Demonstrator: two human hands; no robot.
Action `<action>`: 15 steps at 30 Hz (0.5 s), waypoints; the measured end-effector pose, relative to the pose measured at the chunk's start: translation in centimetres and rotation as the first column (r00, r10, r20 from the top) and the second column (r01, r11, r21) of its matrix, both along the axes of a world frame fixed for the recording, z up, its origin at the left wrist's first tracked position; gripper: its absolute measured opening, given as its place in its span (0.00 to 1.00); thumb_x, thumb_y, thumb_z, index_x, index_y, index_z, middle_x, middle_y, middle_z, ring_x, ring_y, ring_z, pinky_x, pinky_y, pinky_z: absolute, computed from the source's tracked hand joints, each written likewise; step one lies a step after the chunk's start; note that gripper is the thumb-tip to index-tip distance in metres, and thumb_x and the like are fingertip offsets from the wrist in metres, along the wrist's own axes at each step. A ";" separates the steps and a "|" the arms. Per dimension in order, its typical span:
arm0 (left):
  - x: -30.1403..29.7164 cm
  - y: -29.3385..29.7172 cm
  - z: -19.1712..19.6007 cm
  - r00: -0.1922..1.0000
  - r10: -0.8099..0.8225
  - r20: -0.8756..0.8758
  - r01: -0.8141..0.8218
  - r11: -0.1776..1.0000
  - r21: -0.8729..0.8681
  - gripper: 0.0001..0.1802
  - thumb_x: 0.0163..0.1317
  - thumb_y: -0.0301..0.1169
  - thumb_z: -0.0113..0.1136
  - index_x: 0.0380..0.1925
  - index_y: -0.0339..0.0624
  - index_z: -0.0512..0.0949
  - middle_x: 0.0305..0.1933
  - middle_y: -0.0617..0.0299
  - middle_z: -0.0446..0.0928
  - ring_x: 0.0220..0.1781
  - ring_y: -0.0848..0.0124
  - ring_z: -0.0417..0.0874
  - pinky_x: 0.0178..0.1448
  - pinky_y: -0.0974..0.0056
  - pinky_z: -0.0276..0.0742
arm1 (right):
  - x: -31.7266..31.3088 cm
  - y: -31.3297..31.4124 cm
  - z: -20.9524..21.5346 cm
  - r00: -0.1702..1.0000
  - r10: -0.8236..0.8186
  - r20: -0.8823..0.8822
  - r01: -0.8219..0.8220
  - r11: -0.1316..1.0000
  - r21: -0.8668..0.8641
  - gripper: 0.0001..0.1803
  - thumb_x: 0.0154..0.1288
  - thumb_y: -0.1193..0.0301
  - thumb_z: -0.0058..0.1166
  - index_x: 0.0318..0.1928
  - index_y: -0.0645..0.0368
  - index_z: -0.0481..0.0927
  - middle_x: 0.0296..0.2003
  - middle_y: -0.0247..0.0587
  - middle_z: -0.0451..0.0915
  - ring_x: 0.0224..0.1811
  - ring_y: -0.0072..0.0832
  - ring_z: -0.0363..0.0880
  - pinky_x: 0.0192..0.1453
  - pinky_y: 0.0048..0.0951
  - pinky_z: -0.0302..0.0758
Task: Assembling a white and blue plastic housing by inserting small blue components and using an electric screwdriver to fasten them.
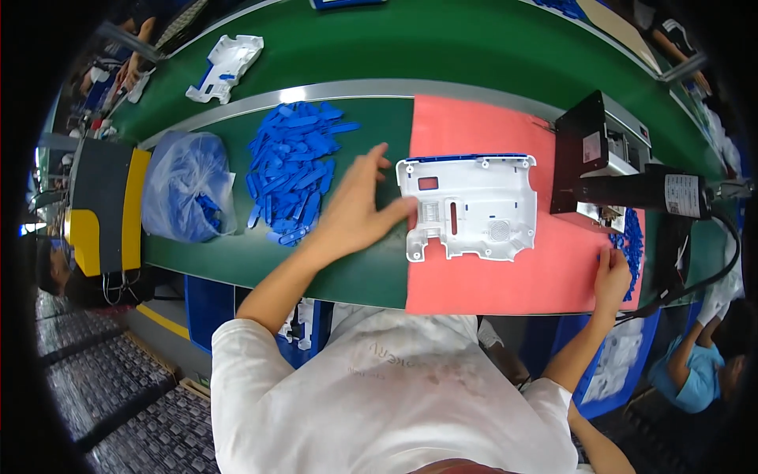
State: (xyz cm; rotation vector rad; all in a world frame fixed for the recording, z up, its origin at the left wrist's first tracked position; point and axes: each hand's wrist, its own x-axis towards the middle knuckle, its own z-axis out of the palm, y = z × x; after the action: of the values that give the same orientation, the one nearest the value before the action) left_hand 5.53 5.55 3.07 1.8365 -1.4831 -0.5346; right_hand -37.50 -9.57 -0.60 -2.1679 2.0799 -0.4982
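A white plastic housing [482, 229], its ribbed inner side up, lies on a pink mat [474, 288] in front of me. A blue strip [466, 158] runs along its far edge. My left hand [355, 213] is beside the housing's left edge, fingers apart and holding nothing, the thumb close to the edge; whether it touches I cannot tell. At the mat's right side, my right hand [612, 278] has its fingers pinched together next to a pile of small blue parts [632, 249]. What is between those fingertips is too small to make out.
Flat blue plastic strips [292, 158] are heaped left of the mat, beside a clear bag [185, 186]. A black-framed device [584, 150] with a cable stands at the right. Another white housing [225, 67] rests on the green surface beyond the metal rail. Other people work at the sides.
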 end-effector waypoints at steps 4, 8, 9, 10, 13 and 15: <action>5.3 1.7 0.3 0.697 0.161 0.698 -0.065 0.985 -0.163 0.16 0.53 0.35 0.66 0.39 0.38 0.79 0.38 0.55 0.75 0.43 0.57 0.73 0.44 0.56 0.65 | 1.2 0.9 1.3 0.998 -0.001 0.060 -0.001 0.999 0.033 0.14 0.67 0.62 0.56 0.38 0.62 0.80 0.28 0.51 0.83 0.31 0.47 0.83 0.34 0.42 0.75; 6.0 2.3 -1.0 0.617 0.104 0.780 -0.056 0.995 -0.088 0.15 0.50 0.33 0.67 0.37 0.40 0.80 0.38 0.59 0.75 0.43 0.58 0.73 0.44 0.57 0.65 | 1.4 0.7 1.1 0.987 0.040 0.154 -0.047 0.998 0.040 0.12 0.62 0.65 0.60 0.35 0.64 0.80 0.26 0.50 0.83 0.30 0.46 0.83 0.35 0.39 0.75; 6.0 2.1 -1.1 0.623 0.095 0.777 -0.044 0.995 -0.086 0.15 0.50 0.33 0.67 0.37 0.40 0.80 0.38 0.59 0.75 0.43 0.58 0.73 0.44 0.57 0.65 | 1.6 0.8 1.0 0.986 0.040 0.162 -0.044 0.999 0.022 0.12 0.62 0.66 0.60 0.34 0.64 0.80 0.26 0.51 0.83 0.30 0.46 0.83 0.35 0.39 0.75; 5.9 1.9 -1.1 0.630 0.102 0.770 -0.052 0.995 -0.088 0.15 0.50 0.32 0.67 0.37 0.40 0.80 0.38 0.58 0.75 0.43 0.58 0.73 0.44 0.56 0.65 | 1.8 0.8 0.9 0.985 0.040 0.170 -0.042 0.999 0.006 0.11 0.61 0.67 0.60 0.33 0.64 0.80 0.26 0.51 0.83 0.30 0.46 0.83 0.35 0.38 0.75; 5.6 1.6 -1.3 0.643 0.116 0.757 -0.055 0.993 -0.105 0.14 0.50 0.31 0.66 0.37 0.40 0.80 0.38 0.59 0.76 0.43 0.59 0.74 0.44 0.56 0.66 | 2.0 0.8 1.5 0.997 -0.043 0.072 0.040 0.999 0.031 0.12 0.61 0.66 0.59 0.34 0.63 0.80 0.28 0.51 0.83 0.33 0.47 0.84 0.39 0.40 0.77; 5.8 1.5 -1.5 0.664 0.114 0.739 -0.046 0.993 -0.112 0.12 0.51 0.28 0.65 0.38 0.40 0.80 0.37 0.58 0.77 0.42 0.59 0.74 0.45 0.57 0.66 | 1.1 0.0 1.1 0.997 -0.072 0.003 0.072 0.993 0.096 0.13 0.61 0.64 0.58 0.37 0.62 0.82 0.30 0.53 0.84 0.36 0.51 0.83 0.43 0.44 0.77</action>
State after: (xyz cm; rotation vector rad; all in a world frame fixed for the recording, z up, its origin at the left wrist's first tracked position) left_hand 11.34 7.05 1.62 2.1590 -1.8743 0.4090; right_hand -36.44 -9.55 0.53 -2.0428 2.1385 -0.4031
